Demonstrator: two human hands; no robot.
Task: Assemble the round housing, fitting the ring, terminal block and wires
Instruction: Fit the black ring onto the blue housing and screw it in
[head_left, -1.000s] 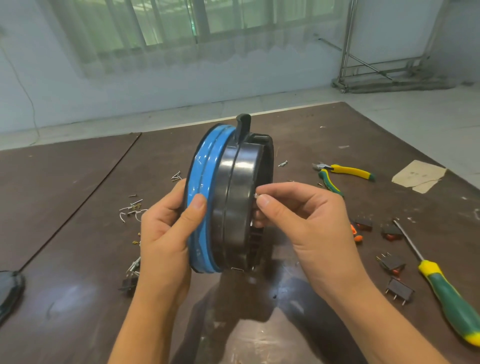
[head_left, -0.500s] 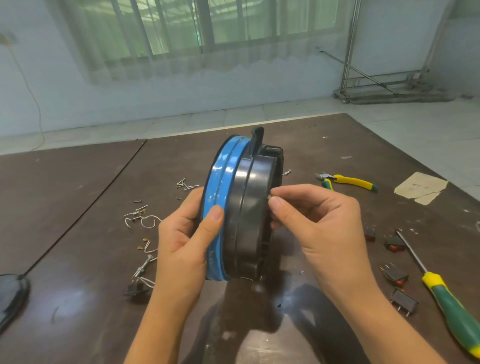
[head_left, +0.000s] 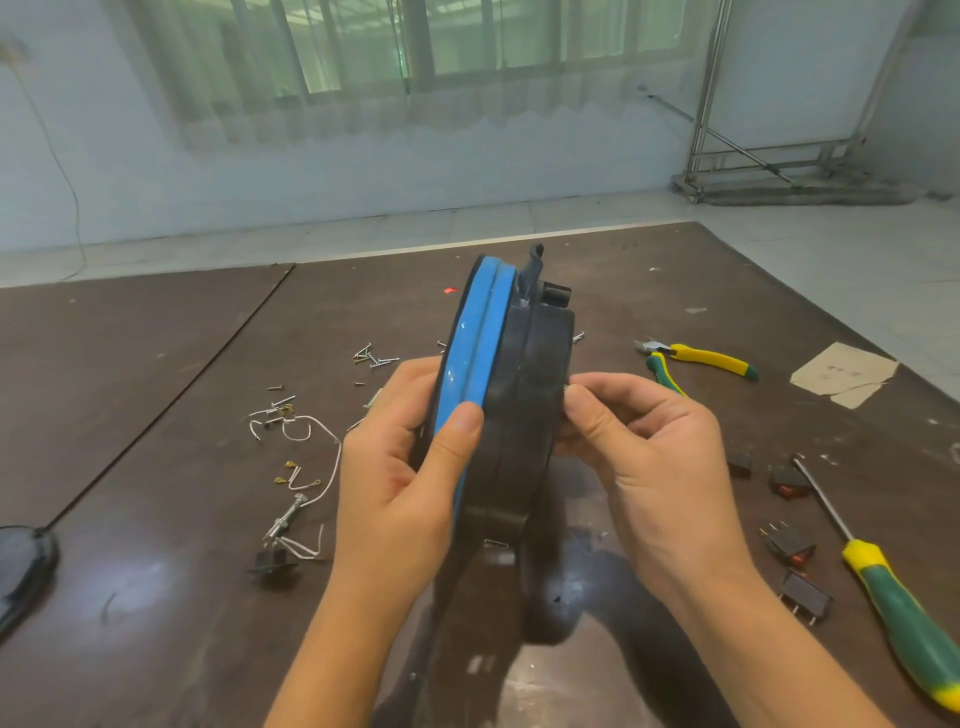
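Housing (head_left: 524, 415) turned more edge-on; left hand (head_left: 395, 483) grips its blue ring (head_left: 478, 353), right hand (head_left: 649, 457) pinches small part (head_left: 567, 387)

Likely a workshop: pliers (head_left: 696, 358), screwdriver (head_left: 904, 618), loose screws (head_left: 375, 356) on worktable (head_left: 130, 597).

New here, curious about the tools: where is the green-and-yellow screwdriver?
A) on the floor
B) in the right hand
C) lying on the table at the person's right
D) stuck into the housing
C: the screwdriver lies untouched on the table, while the right hand pinches a small metal piece at the round housing.
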